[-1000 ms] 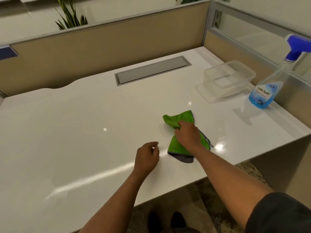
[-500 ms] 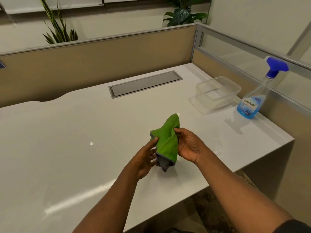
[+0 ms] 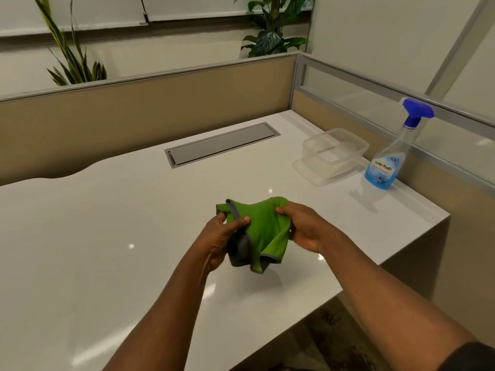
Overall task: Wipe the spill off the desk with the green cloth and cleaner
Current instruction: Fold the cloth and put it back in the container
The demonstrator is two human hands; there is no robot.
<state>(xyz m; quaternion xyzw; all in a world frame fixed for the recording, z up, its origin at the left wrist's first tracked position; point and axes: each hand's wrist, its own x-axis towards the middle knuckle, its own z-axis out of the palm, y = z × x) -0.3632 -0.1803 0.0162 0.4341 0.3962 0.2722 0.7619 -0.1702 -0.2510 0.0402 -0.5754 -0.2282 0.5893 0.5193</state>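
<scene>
Looking across the broad white counter (image 3: 107, 236), you've got nothing wet that I can make out on the glossy top, only glints, so the first risk is wiping the wrong patch if you guess where the spill is. The spray cleaner (image 3: 385, 164) stands upright near the far right edge, just beside the clear plastic tub (image 3: 334, 153) and well apart from you; reach for it carelessly with cloth in hand and you could knock it off the side or into the tub. Now the green cloth (image 3: 263, 231): it's up off the counter, bunched and slung between both grips, its grey underside drooping below. Your left hand (image 3: 222, 236) pinches the near-left hem with thumb on top, your right hand (image 3: 305, 228) clamps the right edge, both closed on fabric. Let one side go and it'll flop down crumpled, leaving you a wad instead of a flat face to wipe with.
</scene>
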